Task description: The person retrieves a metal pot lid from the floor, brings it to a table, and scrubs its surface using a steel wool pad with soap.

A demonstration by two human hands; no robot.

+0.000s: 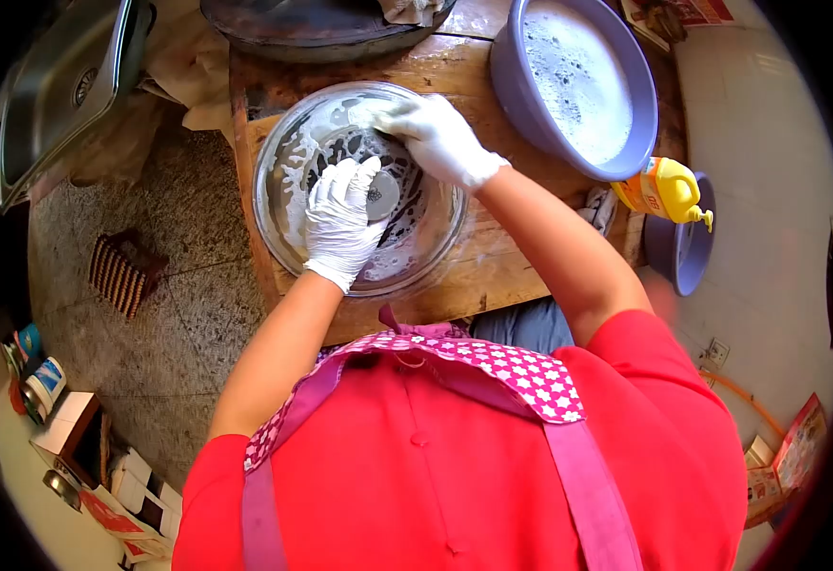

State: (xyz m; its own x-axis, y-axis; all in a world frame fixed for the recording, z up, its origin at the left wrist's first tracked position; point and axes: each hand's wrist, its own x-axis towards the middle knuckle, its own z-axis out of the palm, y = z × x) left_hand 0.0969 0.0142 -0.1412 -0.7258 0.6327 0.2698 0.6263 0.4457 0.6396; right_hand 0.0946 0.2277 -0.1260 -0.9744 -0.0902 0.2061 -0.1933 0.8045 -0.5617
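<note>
A round, see-through pot lid (262,190) with a pale rim lies on the wooden table, streaked with white suds. A grey round knob (382,197) stands at its middle. My left hand (345,211), in a white glove, is closed at the knob's left side, fingers curled against it. My right hand (437,141), gloved as well, presses its bent fingers on the lid's upper part near the far rim. Whatever those fingers hold is hidden by the glove and foam.
A purple basin (506,71) of foamy water stands right of the lid. Beyond it are a yellow pump bottle (669,192) and a smaller purple basin (662,249). A large dark pan (317,36) lies at the table's far edge. A steel sink (50,105) is far left.
</note>
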